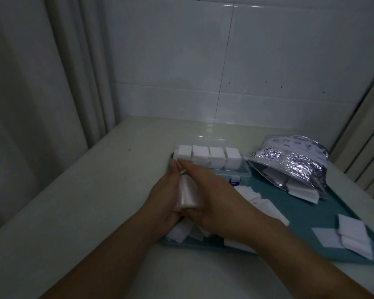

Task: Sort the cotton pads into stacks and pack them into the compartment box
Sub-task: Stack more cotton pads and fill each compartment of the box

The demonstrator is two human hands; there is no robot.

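Note:
A stack of white square cotton pads [189,194] is pressed between my left hand [163,190] and my right hand [216,199], just in front of the compartment box [245,172]. The clear box stands at the back left of the teal tray [300,214]. Its far row holds several stacks of pads [209,157] standing above the rim. Loose pads [259,200] lie scattered on the tray under and beside my hands. Two small piles of pads [352,236] sit near the tray's right front corner.
A silver foil bag [289,162] lies open at the back right of the tray with more pads spilling from its mouth. The tray rests on a pale counter [84,212] against a tiled wall. A curtain hangs at the left.

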